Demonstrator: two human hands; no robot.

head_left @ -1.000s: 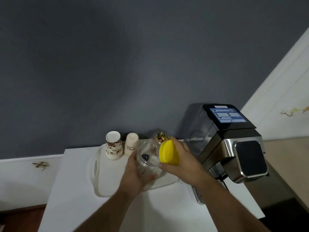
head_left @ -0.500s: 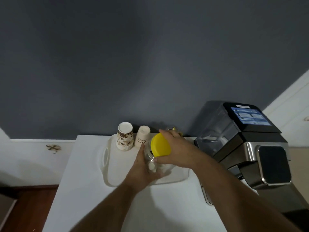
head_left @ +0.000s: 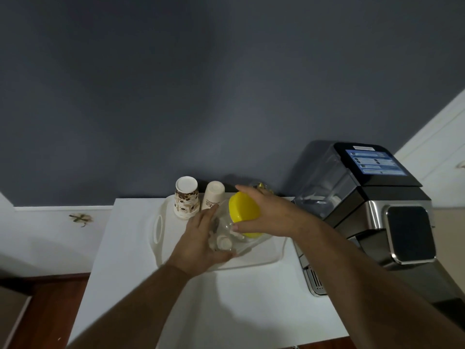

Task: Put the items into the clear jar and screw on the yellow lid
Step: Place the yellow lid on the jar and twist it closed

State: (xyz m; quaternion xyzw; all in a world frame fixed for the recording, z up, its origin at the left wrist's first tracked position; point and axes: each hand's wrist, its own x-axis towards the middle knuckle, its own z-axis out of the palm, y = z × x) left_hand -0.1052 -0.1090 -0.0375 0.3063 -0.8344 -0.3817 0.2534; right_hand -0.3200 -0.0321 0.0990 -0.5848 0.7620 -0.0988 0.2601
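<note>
My left hand (head_left: pixel 201 243) cups the clear jar (head_left: pixel 226 235) from below and the left, holding it tilted above the white tray (head_left: pixel 274 258). Small pale items show through the jar's wall. My right hand (head_left: pixel 271 217) grips the yellow lid (head_left: pixel 243 209) from above and the right, and the lid sits on the jar's mouth. Most of the jar is hidden by both hands.
Two stacks of upturned paper cups, a patterned one (head_left: pixel 186 200) and a plain one (head_left: pixel 214 196), stand at the tray's back left. A coffee machine (head_left: pixel 364 210) fills the right side of the white counter (head_left: pixel 226 311). A small glass with coloured packets (head_left: pixel 261 187) peeks from behind my right hand.
The lid has come from beside the jar's mouth onto it, and my right hand has turned over it. The camera view has swung and tilted slightly.
</note>
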